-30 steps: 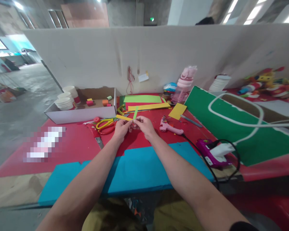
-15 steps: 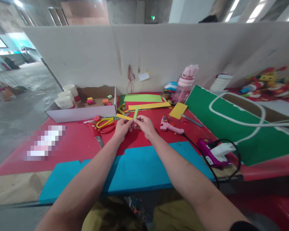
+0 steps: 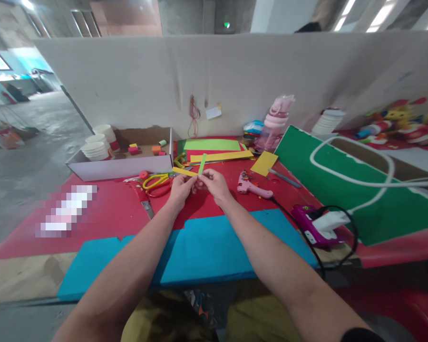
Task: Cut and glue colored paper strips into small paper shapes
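Above the red tabletop, my left hand (image 3: 181, 188) pinches a yellow paper strip (image 3: 183, 172) that sticks out to the left. My right hand (image 3: 215, 184) is closed on a green paper strip (image 3: 202, 164) pointing up and away. The near ends of both strips meet between my fingertips; whether they are joined there I cannot tell. Left of my hands lie yellow-handled scissors (image 3: 155, 181), a red-handled pair (image 3: 161, 191) and a utility knife (image 3: 146, 205). A pink glue gun (image 3: 254, 188) rests to the right of them.
A shallow box (image 3: 123, 166) with paper cups (image 3: 95, 147) and small paper rolls stands at the back left. Blue sheets (image 3: 221, 247) cover the front edge. To the right are a purple power socket (image 3: 316, 228), a green board (image 3: 342, 190), a white cable and a pink bottle (image 3: 275, 123).
My hands stay in nearly the same place. The green strip's tip has shifted very slightly up and to the right.
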